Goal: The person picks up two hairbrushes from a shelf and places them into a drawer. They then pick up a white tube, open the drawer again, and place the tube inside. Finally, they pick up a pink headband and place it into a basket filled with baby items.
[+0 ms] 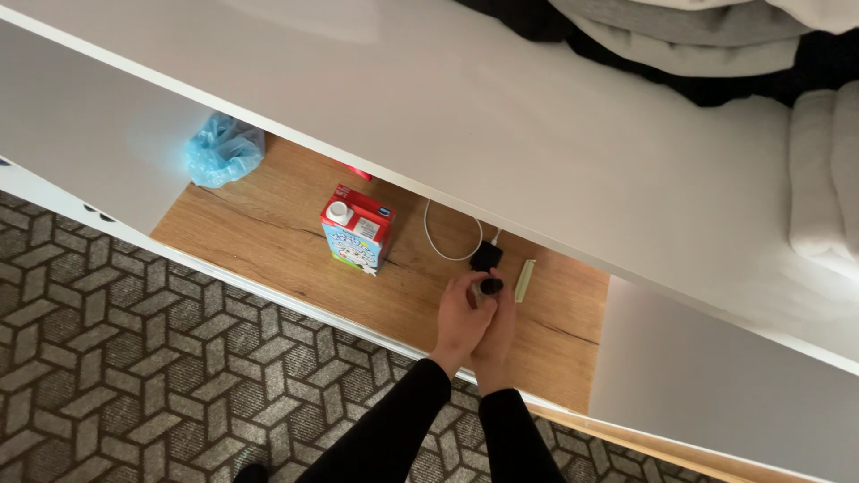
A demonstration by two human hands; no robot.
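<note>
Both my hands reach into a low wooden shelf (268,241) under a white top. My left hand (459,319) and my right hand (497,329) are pressed together around a small dark round-topped bottle (489,287), which stands on the wood. Just behind it lies a black charger block (486,255) with a white cable (436,240) looping to the left. A pale green stick-shaped object (524,279) lies to the right of the bottle. How much of the bottle is below my fingers is hidden.
A red, white and blue drink carton (357,229) stands upright left of my hands. A crumpled blue plastic bag (222,150) sits at the shelf's back left. White panels flank the opening. Patterned grey carpet (134,376) lies below; folded bedding (823,170) is on top at right.
</note>
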